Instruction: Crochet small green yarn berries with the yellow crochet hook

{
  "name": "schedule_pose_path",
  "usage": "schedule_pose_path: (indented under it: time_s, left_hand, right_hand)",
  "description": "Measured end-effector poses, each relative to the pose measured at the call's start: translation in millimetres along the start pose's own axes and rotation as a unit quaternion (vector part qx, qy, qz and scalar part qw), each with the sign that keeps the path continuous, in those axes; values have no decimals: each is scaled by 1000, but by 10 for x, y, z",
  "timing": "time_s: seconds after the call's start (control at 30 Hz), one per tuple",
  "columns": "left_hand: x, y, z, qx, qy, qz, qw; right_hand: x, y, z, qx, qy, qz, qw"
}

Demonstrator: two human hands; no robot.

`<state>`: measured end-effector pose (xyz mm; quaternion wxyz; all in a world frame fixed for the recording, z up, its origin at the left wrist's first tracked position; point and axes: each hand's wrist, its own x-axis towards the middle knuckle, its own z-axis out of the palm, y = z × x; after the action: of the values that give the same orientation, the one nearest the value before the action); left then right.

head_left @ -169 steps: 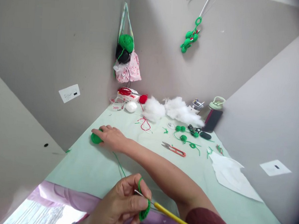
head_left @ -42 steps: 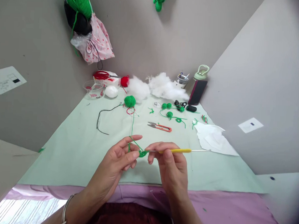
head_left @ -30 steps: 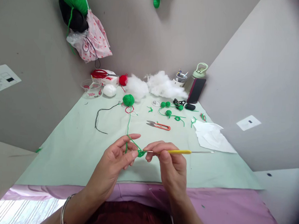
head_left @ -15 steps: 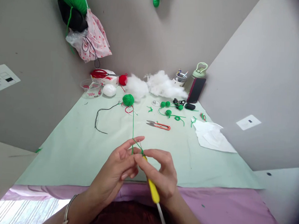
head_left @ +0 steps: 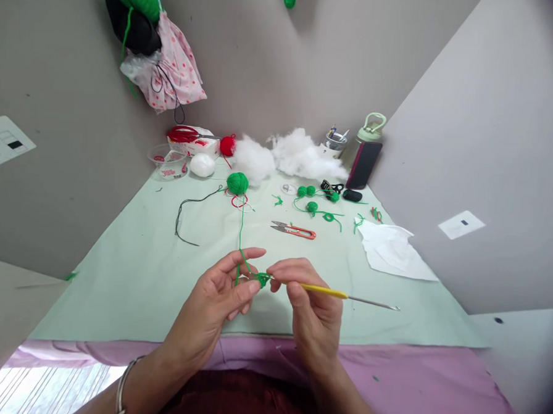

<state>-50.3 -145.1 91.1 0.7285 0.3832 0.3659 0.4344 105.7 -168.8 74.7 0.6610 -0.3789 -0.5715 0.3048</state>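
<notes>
Pinching fuzzy green crochet piece [head_left: 263,279], left hand [head_left: 216,303] fingers; right hand [head_left: 312,311] fingers gripping slim yellow hook [head_left: 330,291].

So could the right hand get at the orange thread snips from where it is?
Probably yes, once it frees itself: the right hand holds the crochet hook, and the orange thread snips lie beyond it on the table with nothing between.

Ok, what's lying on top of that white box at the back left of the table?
Red-handled scissors lie across the top of the white box, blades pointing toward the red yarn ball. The lid beneath them is covered.
</notes>
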Motion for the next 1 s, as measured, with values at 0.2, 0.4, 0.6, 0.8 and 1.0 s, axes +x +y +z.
schedule_pose_path:
  time_s: [0.2, 0.4, 0.6, 0.8, 1.0]
  left_hand:
    - [11, 32, -10, -1, 22, 11, 1000]
    - [19, 31, -30, 16, 5, 16, 1000]
    - [18, -22, -45, 31, 2, 8, 999]
    - [19, -21, -32, 28, 16, 5, 999]
    - [23, 10, -4, 33, 19, 1, 999]
  right_hand:
    - [-14, 4, -42, -9, 29, 16, 999]
    - [-2, 27, -25, 154, 44, 106, 981]
    - [73, 38, 0, 302, 50, 236, 922]
    - [94, 64, -35, 315, 55, 296, 900]
    - [110, 57, -24, 322, 53, 299, 897]
